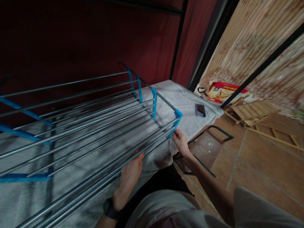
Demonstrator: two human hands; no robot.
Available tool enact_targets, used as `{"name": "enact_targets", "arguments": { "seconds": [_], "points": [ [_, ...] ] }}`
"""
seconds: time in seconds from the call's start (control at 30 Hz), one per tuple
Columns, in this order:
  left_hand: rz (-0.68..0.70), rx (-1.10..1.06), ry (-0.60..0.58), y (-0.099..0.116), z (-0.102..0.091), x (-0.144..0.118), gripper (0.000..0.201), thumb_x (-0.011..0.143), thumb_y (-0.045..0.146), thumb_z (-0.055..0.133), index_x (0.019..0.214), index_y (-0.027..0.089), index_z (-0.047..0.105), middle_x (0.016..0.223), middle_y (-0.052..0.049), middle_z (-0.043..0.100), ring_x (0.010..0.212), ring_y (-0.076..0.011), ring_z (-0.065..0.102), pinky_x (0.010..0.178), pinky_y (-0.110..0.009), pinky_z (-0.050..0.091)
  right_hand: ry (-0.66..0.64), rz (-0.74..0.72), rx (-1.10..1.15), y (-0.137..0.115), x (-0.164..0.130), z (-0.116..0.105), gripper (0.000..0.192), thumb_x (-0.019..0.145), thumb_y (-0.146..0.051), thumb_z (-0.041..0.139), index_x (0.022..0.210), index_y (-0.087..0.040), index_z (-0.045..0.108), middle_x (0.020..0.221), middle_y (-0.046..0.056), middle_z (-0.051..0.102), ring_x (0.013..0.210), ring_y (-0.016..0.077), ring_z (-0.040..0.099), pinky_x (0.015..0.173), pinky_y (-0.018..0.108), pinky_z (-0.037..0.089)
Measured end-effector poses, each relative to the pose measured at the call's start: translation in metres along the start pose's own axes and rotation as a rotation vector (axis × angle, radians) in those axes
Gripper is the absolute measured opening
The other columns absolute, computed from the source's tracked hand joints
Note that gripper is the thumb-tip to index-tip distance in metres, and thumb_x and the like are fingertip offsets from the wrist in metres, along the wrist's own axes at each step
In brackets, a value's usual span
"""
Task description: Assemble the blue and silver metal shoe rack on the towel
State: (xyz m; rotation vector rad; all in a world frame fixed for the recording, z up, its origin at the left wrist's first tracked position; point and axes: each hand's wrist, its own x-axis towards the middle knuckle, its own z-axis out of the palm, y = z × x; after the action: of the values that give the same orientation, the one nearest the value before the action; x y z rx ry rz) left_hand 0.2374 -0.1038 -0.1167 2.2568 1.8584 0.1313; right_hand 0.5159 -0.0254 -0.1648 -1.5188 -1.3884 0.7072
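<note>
Towel-covered bed (180, 95) bearing rack (95, 126), phone (200, 110)

Grey-barred rack (78, 126) with blue connectors (177, 118); red-yellow box (224, 91).

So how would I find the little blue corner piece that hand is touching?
Find the big rack of grey metal rods lying on the white towel. Follow its near edge rightward to the right hand. The blue corner piece sits just above the fingertips, the blue piece nearest the phone.

A metal rack (95, 120) lies on a bed (185, 98), a phone (200, 110) to its right.
</note>
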Motion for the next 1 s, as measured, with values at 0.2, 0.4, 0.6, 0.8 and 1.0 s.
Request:
{"name": "enact_targets", "arguments": {
  "seconds": [0.2, 0.4, 0.6, 0.8, 1.0],
  "points": [
    [-0.011, -0.002, 0.009, 0.0007, -0.0018, 0.0, 0.041, 0.102, 0.022, 0.039, 0.136, 0.026, 0.063, 0.096, -0.01, 0.079, 0.09, -0.0213, 0.075, 0.086, -0.031, 0.056, 0.001, 0.026, 0.013, -0.0005, 0.0019, -0.0016, 0.024, 0.085, -0.031, 0.054, 0.099, -0.023, 0.072, 0.098, 0.005, 0.072, 0.098, 0.0253, 0.065, 0.096, 0.038, 0.049],
    [-0.045, 0.015, -0.011, 0.002, -0.0004, -0.0011, 0.043, 0.101, 0.022, 0.04, 0.139, 0.027, 0.06, 0.1, -0.01, 0.078, 0.084, -0.0201, 0.074, 0.078, -0.028, 0.056, -0.009, 0.065, 0.063, 0.0011, 0.0036, -0.003, 0.021, 0.081, -0.029, 0.058, 0.095, -0.023, 0.073, 0.091, 0.003, 0.072, 0.094, 0.0249, 0.065, 0.093, 0.036, 0.05],
    [-0.028, 0.031, -0.002, 0.0022, 0.0043, -0.0033, 0.046, 0.101, 0.017, 0.039, 0.141, 0.029, 0.058, 0.12, -0.01, 0.074, 0.095, -0.0209, 0.074, 0.08, -0.029, 0.056, -0.019, 0.056, 0.063, 0.0034, 0.0047, -0.0046, 0.022, 0.082, -0.031, 0.058, 0.095, -0.024, 0.073, 0.095, 0.003, 0.073, 0.094, 0.0252, 0.066, 0.093, 0.037, 0.05],
    [0.006, 0.045, 0.018, -0.0004, 0.0053, -0.003, 0.047, 0.101, 0.016, 0.036, 0.141, 0.028, 0.058, 0.119, -0.01, 0.075, 0.096, -0.022, 0.074, 0.088, -0.033, 0.055, -0.037, 0.039, 0.038, 0.0074, 0.0052, -0.0053, 0.023, 0.083, -0.034, 0.057, 0.096, -0.024, 0.073, 0.093, 0.002, 0.072, 0.095, 0.0256, 0.065, 0.097, 0.039, 0.049],
    [-0.004, 0.048, 0.0, 0.003, 0.0018, -0.0026, 0.048, 0.1, 0.016, 0.039, 0.143, 0.029, 0.056, 0.123, -0.009, 0.073, 0.099, -0.0212, 0.074, 0.082, -0.029, 0.056, -0.031, 0.005, 0.002, 0.0052, 0.0038, -0.0057, 0.026, 0.086, -0.036, 0.054, 0.097, -0.023, 0.073, 0.095, 0.004, 0.073, 0.098, 0.0271, 0.066, 0.096, 0.039, 0.049]
  ]
}}
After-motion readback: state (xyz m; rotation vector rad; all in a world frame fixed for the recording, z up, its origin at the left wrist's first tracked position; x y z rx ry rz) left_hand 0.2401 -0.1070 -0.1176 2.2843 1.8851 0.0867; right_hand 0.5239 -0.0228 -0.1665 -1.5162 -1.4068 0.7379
